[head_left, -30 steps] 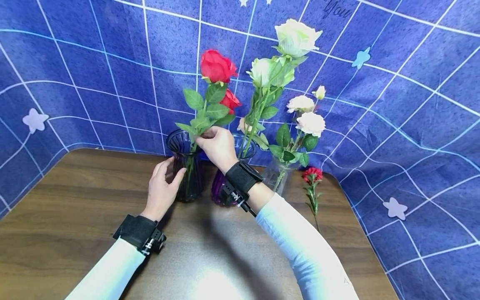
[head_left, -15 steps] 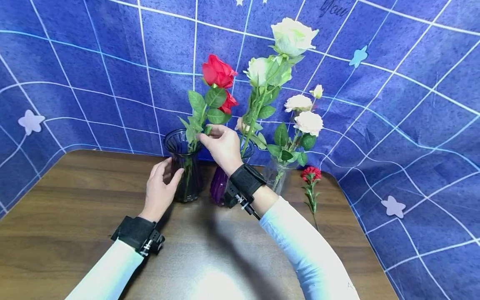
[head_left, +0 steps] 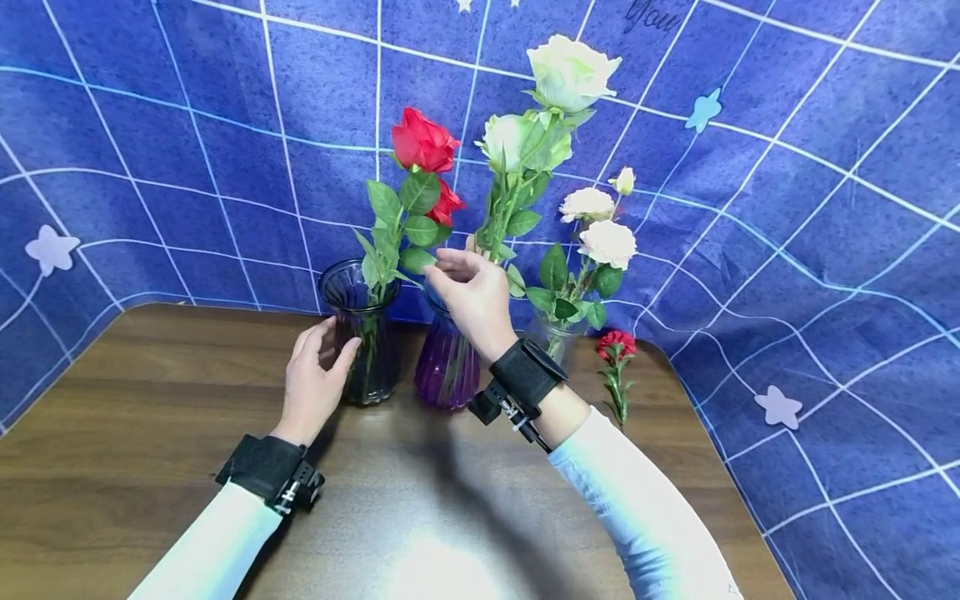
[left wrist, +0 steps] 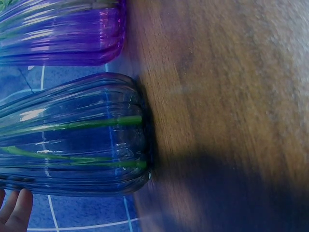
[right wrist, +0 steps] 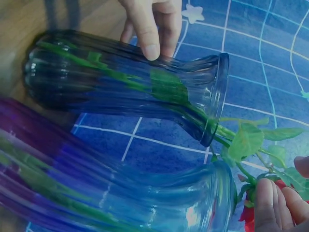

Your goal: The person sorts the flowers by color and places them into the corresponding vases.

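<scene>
A dark glass vase (head_left: 366, 358) stands upright with two red roses (head_left: 424, 142) in it; their cut green stems (left wrist: 116, 121) show through the glass. My left hand (head_left: 311, 379) holds the vase's left side, the thumb in front and the fingers farther back. Beside the roses' leaves (head_left: 401, 208), my right hand (head_left: 476, 300) hovers above a purple-and-blue vase (head_left: 447, 367). Its fingers are loosely bent, with a gap between thumb and fingers in the right wrist view and nothing seen gripped. Whether a fingertip touches a leaf is unclear. Pale green roses (head_left: 572, 75) rise from the purple vase.
A clear glass vase (head_left: 557, 337) with pale pink flowers (head_left: 607, 243) stands to the right. Near the table's right edge lies a red carnation (head_left: 617, 346) with its stem. Blue patterned cloth (head_left: 225, 150) hangs behind the wooden table (head_left: 150, 400).
My right hand has let go of the rose stem and moved right, away from the dark vase's mouth. The roses have settled slightly. My left hand stays at the vase.
</scene>
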The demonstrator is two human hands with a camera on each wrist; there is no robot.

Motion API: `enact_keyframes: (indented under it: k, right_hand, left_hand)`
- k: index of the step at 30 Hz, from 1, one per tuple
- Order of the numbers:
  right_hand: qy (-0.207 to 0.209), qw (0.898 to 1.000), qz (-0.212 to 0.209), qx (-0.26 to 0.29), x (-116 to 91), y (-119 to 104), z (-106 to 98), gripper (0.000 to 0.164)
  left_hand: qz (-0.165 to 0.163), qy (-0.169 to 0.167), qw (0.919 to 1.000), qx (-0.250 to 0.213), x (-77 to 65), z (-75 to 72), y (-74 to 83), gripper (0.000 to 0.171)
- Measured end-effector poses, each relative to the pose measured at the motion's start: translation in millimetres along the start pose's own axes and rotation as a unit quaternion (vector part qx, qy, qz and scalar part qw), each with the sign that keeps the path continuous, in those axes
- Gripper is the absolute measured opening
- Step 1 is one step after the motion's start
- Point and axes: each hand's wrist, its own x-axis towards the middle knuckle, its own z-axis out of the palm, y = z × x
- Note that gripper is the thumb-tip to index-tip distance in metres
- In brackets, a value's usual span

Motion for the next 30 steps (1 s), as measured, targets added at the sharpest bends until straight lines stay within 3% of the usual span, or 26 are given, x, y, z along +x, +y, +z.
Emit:
enact_keyframes:
  k: [4,15,30]
  right_hand:
    - [-0.004,1.000,-0.006,0.002,-6.6,1.0,-6.9,0.027]
    - [0.036,0.999,-0.005,0.012,-24.6,13.0,-30.5,0.024]
    - [0.119,0.991,0.050,0.019,-52.0,59.6,-100.6,0.026]
  left_hand:
    - [-0.003,-0.003,1.0000,0.003,0.0,-1.0,-0.1,0.048]
    - [-0.003,0.003,1.0000,0.007,1.2,-1.4,-1.2,0.047]
    - [-0.010,-0.004,0.9999,-0.003,-1.1,0.3,1.9,0.047]
